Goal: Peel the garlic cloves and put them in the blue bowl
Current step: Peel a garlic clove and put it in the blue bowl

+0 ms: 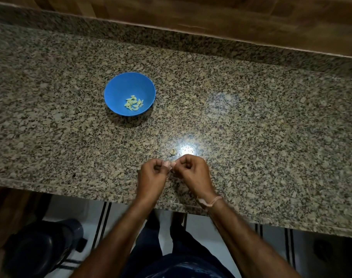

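Speckled granite countertop (251, 117) fills most of the view, wood-grain wall panel (211, 15) running along its far edge. Below the near edge: light floor tiles with dark stripes, my dark trousers, and a dark rounded object (40, 247) at lower left, can't tell what it is.

Blue bowl (129, 81) sits on the counter, far-left of my hands and well apart from them. Upright. A small pile of peeled garlic cloves (133, 102), pale yellow-green, lies in its bottom, toward the near-right side.

My left hand (151, 175) and right hand (191, 173) are over the near part of the counter, knuckles up, fingers curled in on both. Fingertips of the two hands meet in the middle, pinching a small pinkish garlic clove (169, 164) between them. Clove mostly hidden by fingers, can't tell how much skin is on it. Thin band (215, 201) on my right wrist.

One small pale garlic piece (172, 151) lies on the counter just beyond my hands, next to a bright light glare (186, 150). Peel or clove, can't tell.
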`<state>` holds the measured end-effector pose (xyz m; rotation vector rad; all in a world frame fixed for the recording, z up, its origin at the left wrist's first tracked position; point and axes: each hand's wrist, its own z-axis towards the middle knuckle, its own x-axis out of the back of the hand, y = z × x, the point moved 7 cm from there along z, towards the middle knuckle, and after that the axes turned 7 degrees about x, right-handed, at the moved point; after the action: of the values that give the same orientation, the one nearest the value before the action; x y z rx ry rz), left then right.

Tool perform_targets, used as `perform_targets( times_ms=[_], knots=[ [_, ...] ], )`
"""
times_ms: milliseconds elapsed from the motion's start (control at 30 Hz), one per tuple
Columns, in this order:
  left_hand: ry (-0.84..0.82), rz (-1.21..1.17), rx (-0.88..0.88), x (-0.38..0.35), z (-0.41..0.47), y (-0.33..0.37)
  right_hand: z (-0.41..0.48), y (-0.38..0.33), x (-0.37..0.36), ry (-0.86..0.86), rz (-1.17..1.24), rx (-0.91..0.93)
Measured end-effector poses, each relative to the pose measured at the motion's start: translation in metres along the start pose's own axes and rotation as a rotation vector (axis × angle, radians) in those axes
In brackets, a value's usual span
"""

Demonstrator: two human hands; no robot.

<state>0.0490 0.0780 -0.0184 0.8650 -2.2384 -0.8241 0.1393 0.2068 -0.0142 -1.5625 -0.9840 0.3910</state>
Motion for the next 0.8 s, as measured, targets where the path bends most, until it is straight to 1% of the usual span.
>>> perform_targets(
  times_ms=[33,67,100,133,167,200,233,267,300,333,367,400,433,467,500,533,567,600,633,667,700,733,767,800],
  knots=[
    [0.118,0.169,-0.167,0.005,-0.006,0.012,-0.002,0.004,-0.002,-0.010,0.139,-0.107],
    [0.171,0.246,-0.254,0.006,-0.009,0.017,-0.004,0.005,-0.004,-0.017,0.218,-0.157],
    [0.170,0.244,-0.251,0.005,-0.008,0.015,-0.006,0.004,-0.003,-0.005,0.186,-0.123],
    [0.115,0.139,-0.134,0.004,-0.001,0.007,-0.006,-0.001,-0.002,0.019,0.067,-0.035],
    [0.022,-0.061,0.043,0.000,0.006,-0.005,-0.006,-0.008,-0.001,0.036,-0.102,0.077],
    [-0.104,-0.280,0.229,-0.007,0.006,-0.013,-0.007,-0.014,-0.002,0.042,-0.231,0.169],
    [-0.153,-0.409,0.330,-0.011,0.005,-0.018,-0.008,-0.017,-0.002,0.055,-0.302,0.201],
    [-0.123,-0.385,0.276,-0.008,0.007,-0.017,-0.006,-0.015,-0.003,0.047,-0.287,0.175],
    [-0.022,-0.267,0.140,-0.003,0.007,-0.008,-0.003,-0.010,-0.002,0.023,-0.201,0.100],
    [0.099,-0.178,0.014,0.003,0.002,0.004,-0.001,-0.002,-0.002,-0.012,-0.036,-0.030],
    [0.149,-0.099,-0.092,0.007,0.000,0.010,-0.001,0.003,-0.004,-0.048,0.141,-0.159],
    [0.145,-0.076,-0.099,0.006,0.000,0.011,-0.003,0.004,-0.006,-0.059,0.249,-0.219],
    [0.100,-0.153,-0.039,0.005,0.003,0.008,-0.002,0.005,-0.004,-0.036,0.208,-0.191],
    [0.074,-0.178,0.002,0.002,0.008,0.002,-0.002,0.001,-0.003,0.017,0.063,-0.108],
    [-0.043,-0.309,0.135,-0.004,0.009,-0.004,-0.002,-0.006,-0.002,0.065,-0.067,-0.014],
    [-0.110,-0.399,0.276,-0.009,0.008,-0.012,-0.003,-0.009,-0.001,0.082,-0.153,0.031],
    [-0.101,-0.376,0.272,-0.008,0.008,-0.012,-0.003,-0.006,-0.002,0.072,-0.153,0.014],
    [-0.016,-0.206,0.116,-0.003,0.009,-0.006,-0.003,-0.002,-0.004,0.034,-0.087,-0.033],
    [0.115,-0.048,-0.034,0.005,0.004,0.007,-0.002,0.006,-0.007,-0.025,0.083,-0.144],
    [0.177,0.072,-0.167,0.008,0.003,0.010,-0.004,0.009,-0.009,-0.075,0.227,-0.266],
    [0.170,0.084,-0.170,0.008,0.003,0.011,-0.005,0.009,-0.009,-0.094,0.298,-0.306],
    [0.101,0.063,-0.155,0.005,0.007,0.008,-0.004,0.009,-0.007,-0.078,0.236,-0.267],
    [0.084,0.066,-0.129,0.004,0.009,0.005,-0.002,0.007,-0.006,-0.034,0.105,-0.178],
    [0.016,-0.028,-0.049,0.002,0.014,-0.004,-0.003,-0.002,-0.005,0.012,-0.062,-0.060]
  ],
)
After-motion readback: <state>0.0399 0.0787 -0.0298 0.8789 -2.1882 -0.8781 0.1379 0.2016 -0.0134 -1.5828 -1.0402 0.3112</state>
